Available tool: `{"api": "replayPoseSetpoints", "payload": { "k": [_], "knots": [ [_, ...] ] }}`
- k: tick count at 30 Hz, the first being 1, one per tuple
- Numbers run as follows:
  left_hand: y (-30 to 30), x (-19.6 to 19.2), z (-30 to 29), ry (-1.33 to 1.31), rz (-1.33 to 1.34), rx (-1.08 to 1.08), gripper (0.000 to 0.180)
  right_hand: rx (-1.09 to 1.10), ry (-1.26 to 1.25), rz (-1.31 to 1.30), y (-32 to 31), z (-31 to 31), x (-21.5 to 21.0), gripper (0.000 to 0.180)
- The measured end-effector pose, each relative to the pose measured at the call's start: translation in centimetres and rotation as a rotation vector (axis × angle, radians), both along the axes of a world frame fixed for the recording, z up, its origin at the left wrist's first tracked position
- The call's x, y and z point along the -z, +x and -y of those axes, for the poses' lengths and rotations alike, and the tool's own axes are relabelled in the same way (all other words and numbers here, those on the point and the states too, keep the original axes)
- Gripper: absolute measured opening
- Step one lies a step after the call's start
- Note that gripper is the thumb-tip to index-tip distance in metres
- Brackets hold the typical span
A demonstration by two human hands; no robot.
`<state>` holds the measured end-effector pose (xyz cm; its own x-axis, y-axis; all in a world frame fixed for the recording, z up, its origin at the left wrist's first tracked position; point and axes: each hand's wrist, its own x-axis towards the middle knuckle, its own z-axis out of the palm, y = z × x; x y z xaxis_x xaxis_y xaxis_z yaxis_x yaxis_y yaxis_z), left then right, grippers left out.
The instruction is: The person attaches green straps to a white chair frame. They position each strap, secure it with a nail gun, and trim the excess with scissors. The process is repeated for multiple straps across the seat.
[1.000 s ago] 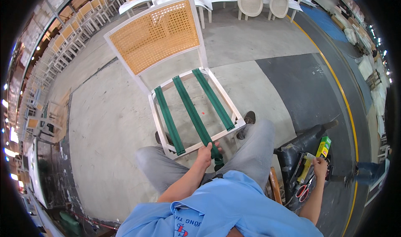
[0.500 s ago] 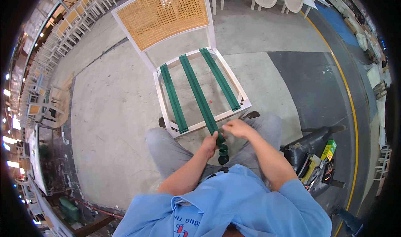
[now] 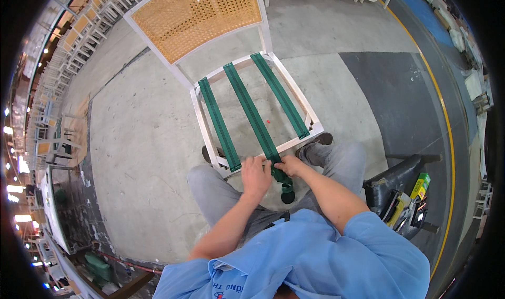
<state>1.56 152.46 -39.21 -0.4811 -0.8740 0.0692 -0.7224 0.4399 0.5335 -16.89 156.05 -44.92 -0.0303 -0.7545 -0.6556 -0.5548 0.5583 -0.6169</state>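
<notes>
A white wooden chair frame [image 3: 199, 109] stands in front of me, its seat opening crossed by green webbing straps. The middle green webbing strap [image 3: 247, 107] runs from the back rail over the front rail, and its loose end [image 3: 287, 193] hangs twisted and coiled between my knees. My right hand [image 3: 292, 166] is closed on this strap just below the front rail. Beside it, my left hand [image 3: 256, 180] is at the front rail, left of the strap. Its fingers look parted and slightly blurred, with nothing visible in them.
Cane webbing fills the chair's backrest [image 3: 197, 22]. At my right a black stool-like support [image 3: 400, 180] carries hand tools and a green-yellow box [image 3: 420, 186]. Rows of chairs [image 3: 79, 41] line the left side. A yellow line [image 3: 444, 115] marks the floor at right.
My left hand has let go of the middle strap and moved up-left to the front rail. My right hand has closed on the strap. The whole view has shifted slightly.
</notes>
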Motion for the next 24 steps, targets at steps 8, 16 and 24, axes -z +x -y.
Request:
{"api": "replayPoseSetpoints", "payload": {
  "k": [8, 16, 24],
  "knots": [
    [-2.1, -0.8, 7.2, 0.418, 0.414, 0.263, 0.081, -0.155, 0.204, -0.231, -0.3, 0.4, 0.5, 0.050],
    [-2.5, -0.2, 7.0, 0.299, 0.449, 0.261, 0.078, -0.242, 0.223, -0.270, -0.4, 3.0, 7.3, 0.060],
    [-2.1, 0.5, 6.8, 0.278, 0.409, 0.281, 0.072, 0.712, 0.165, 0.354, -0.4, -1.3, 3.8, 0.051]
  ]
}}
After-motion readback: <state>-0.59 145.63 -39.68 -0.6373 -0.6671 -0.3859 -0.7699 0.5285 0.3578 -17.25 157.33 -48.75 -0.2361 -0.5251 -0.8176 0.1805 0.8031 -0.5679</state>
